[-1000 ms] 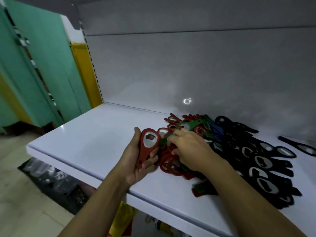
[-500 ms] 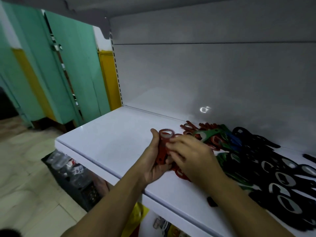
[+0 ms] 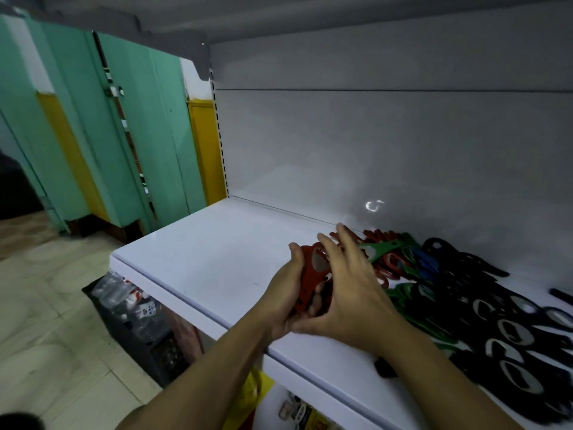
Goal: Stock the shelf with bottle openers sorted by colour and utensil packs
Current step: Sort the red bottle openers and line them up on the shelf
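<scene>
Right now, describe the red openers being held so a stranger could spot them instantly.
On the white shelf, a heap of bottle openers covers the right side. At its left edge the left hand grips red openers, the right hand open against them. Other reds lie flat in the heap; these stand upright in a hand.

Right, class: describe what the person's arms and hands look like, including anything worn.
The left forearm and right forearm are bare, with no sleeves in view. The left hand and right hand wear no gloves; no ring, watch or wristband is visible.
</scene>
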